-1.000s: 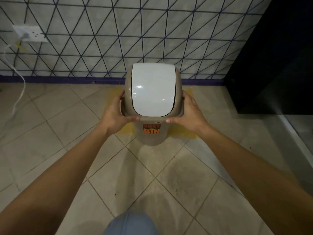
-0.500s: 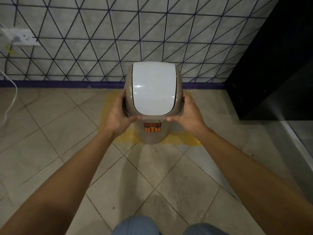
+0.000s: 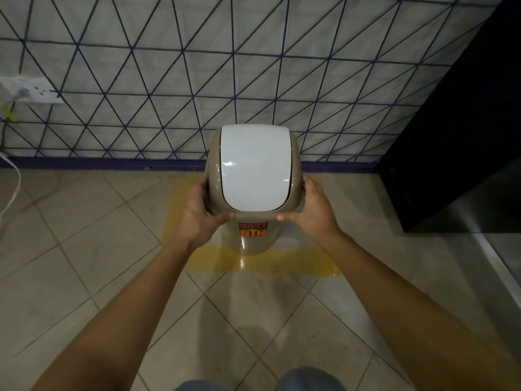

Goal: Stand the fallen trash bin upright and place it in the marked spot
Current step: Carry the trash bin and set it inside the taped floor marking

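Note:
A beige trash bin (image 3: 253, 238) with a white swing lid (image 3: 255, 172) and an orange "DUST BIN" sticker stands upright inside a square of yellow tape (image 3: 267, 263) marked on the floor, close to the wall. My left hand (image 3: 197, 215) grips the left side of the bin's top, thumb on the front rim. On the opposite side my right hand (image 3: 313, 211) holds the top the same way. The bin's base hides the middle of the marked square.
A tiled wall with a purple skirting (image 3: 112, 163) runs behind the bin. A tall black cabinet (image 3: 456, 136) stands at the right. A wall socket (image 3: 31, 90) with a white cable (image 3: 14, 187) is at the far left. Beige floor tiles lie in front.
The bin, held in both hands, now sits a little farther in over the yellow square. The camera has tilted up, showing more of the wall. My grip is unchanged.

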Tool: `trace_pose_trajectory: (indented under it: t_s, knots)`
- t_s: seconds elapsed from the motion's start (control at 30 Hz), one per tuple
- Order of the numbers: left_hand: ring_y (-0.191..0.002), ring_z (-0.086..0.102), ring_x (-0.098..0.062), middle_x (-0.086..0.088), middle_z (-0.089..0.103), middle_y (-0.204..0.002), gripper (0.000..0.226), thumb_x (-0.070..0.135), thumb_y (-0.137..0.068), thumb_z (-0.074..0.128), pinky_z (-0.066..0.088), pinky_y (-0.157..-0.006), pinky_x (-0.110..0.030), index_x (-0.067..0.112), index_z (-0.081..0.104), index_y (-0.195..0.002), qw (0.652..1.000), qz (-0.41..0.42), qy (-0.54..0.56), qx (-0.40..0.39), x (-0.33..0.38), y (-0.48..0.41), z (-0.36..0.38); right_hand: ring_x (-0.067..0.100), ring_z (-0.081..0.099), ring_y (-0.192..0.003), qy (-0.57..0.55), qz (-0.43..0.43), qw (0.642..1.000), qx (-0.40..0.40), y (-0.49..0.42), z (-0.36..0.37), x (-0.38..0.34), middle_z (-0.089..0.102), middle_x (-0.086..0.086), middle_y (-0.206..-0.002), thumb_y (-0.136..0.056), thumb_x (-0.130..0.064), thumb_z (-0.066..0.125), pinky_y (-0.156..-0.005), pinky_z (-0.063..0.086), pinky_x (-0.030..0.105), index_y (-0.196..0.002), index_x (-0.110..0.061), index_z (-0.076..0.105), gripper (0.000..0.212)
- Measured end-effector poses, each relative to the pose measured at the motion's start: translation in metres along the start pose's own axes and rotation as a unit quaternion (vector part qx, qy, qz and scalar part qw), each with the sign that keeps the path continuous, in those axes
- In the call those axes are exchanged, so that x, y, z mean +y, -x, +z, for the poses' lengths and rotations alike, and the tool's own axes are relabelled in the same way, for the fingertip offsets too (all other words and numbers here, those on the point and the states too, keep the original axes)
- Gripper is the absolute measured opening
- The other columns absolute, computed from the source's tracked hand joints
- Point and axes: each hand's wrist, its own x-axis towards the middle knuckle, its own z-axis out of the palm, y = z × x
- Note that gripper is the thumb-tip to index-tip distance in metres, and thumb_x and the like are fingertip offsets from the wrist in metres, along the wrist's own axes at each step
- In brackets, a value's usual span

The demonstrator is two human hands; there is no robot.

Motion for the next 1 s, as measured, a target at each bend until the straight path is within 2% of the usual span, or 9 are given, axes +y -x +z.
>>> trace_pose_trajectory:
  t_s: [0.07, 0.2, 0.3, 0.37, 0.47, 0.6, 0.73, 0.9, 1.0]
  knots:
    - [-0.113, 0.042, -0.004, 0.011, 0.044, -0.125, 0.092, -0.004, -0.064, 0.079, 0.04, -0.078, 0.002, 0.01, 0.031, -0.141, 1.0, 0.002, -0.004, 0.009, 0.002, -0.005, 0.002, 0.02, 0.037, -0.134, 0.004, 0.003, 1.0, -0.002, -0.007, -0.001, -0.003, 0.04, 0.003, -0.146, -0.054, -0.015, 0.088, -0.111, 0.033, 0.039, -0.147, -0.019, 0.025, 0.112]
    - [-0.114, 0.041, -0.006, 0.007, 0.043, -0.126, 0.093, -0.001, -0.063, 0.081, 0.037, -0.074, 0.006, 0.01, 0.03, -0.141, 1.0, 0.001, -0.023, 0.013, 0.004, -0.019, 0.0, 0.017, 0.041, -0.13, -0.016, -0.001, 1.0, 0.002, -0.014, -0.003, -0.009, 0.047, 0.001, -0.141, -0.054, -0.011, 0.087, -0.102, 0.034, 0.025, -0.144, -0.023, 0.031, 0.106]
    - [-0.116, 0.039, -0.006, 0.005, 0.043, -0.129, 0.097, -0.003, -0.063, 0.08, 0.035, -0.074, 0.007, 0.01, 0.026, -0.143, 1.0, -0.009, -0.009, 0.004, 0.005, -0.028, -0.001, 0.019, 0.04, -0.131, -0.007, 0.008, 1.0, 0.0, -0.022, -0.002, -0.012, 0.044, 0.003, -0.142, -0.056, -0.011, 0.086, -0.107, 0.034, 0.031, -0.145, -0.022, 0.029, 0.107]
    - [-0.119, 0.04, -0.007, 0.008, 0.043, -0.128, 0.099, -0.003, -0.062, 0.08, 0.039, -0.08, 0.0, 0.012, 0.026, -0.143, 1.0, -0.017, -0.005, -0.008, 0.007, -0.039, -0.002, 0.02, 0.039, -0.132, -0.002, 0.017, 1.0, -0.003, -0.031, -0.004, -0.015, 0.043, 0.004, -0.143, -0.057, -0.01, 0.086, -0.109, 0.035, 0.04, -0.146, -0.022, 0.027, 0.107]
    - [-0.124, 0.041, -0.013, 0.003, 0.043, -0.133, 0.1, 0.007, -0.06, 0.084, 0.039, -0.095, -0.02, 0.014, 0.028, -0.143, 0.999, -0.014, -0.045, 0.001, 0.005, -0.054, -0.002, 0.021, 0.037, -0.133, 0.003, 0.016, 1.0, -0.003, -0.043, -0.005, -0.016, 0.043, 0.004, -0.144, -0.058, -0.011, 0.086, -0.109, 0.035, 0.043, -0.147, -0.021, 0.026, 0.107]
    - [-0.121, 0.037, -0.011, -0.001, 0.042, -0.133, 0.101, 0.02, -0.061, 0.085, 0.032, -0.094, -0.022, 0.019, 0.028, -0.145, 0.993, -0.004, -0.115, 0.022, -0.002, -0.071, -0.001, 0.022, 0.037, -0.134, 0.011, 0.012, 1.0, -0.005, -0.063, -0.006, -0.013, 0.043, 0.006, -0.145, -0.058, -0.013, 0.086, -0.109, 0.035, 0.044, -0.146, -0.018, 0.026, 0.107]
    - [-0.126, 0.038, -0.02, -0.005, 0.045, -0.135, 0.099, 0.021, -0.063, 0.084, 0.036, -0.102, -0.034, 0.02, 0.029, -0.145, 0.989, 0.001, -0.143, 0.024, -0.004, -0.087, 0.0, 0.021, 0.038, -0.134, -0.003, 0.009, 1.0, -0.006, -0.078, -0.006, -0.011, 0.044, 0.004, -0.144, -0.058, -0.012, 0.086, -0.109, 0.036, 0.043, -0.146, -0.02, 0.027, 0.106]
    - [-0.127, 0.042, -0.021, -0.005, 0.045, -0.14, 0.096, 0.02, -0.064, 0.083, 0.041, -0.105, -0.044, 0.021, 0.031, -0.144, 0.991, -0.019, -0.126, 0.026, -0.003, -0.105, 0.002, 0.019, 0.041, -0.131, -0.004, 0.011, 1.0, 0.005, -0.098, -0.005, -0.011, 0.046, 0.002, -0.142, -0.057, -0.011, 0.086, -0.108, 0.036, 0.037, -0.145, -0.022, 0.029, 0.106]
    - [-0.129, 0.041, -0.02, -0.004, 0.045, -0.141, 0.094, 0.018, -0.064, 0.083, 0.04, -0.106, -0.043, 0.021, 0.032, -0.144, 0.992, -0.023, -0.119, 0.03, -0.003, -0.115, 0.003, 0.02, 0.041, -0.131, -0.001, 0.01, 1.0, 0.006, -0.11, -0.005, -0.01, 0.045, 0.003, -0.143, -0.057, -0.01, 0.086, -0.108, 0.035, 0.034, -0.146, -0.021, 0.028, 0.107]
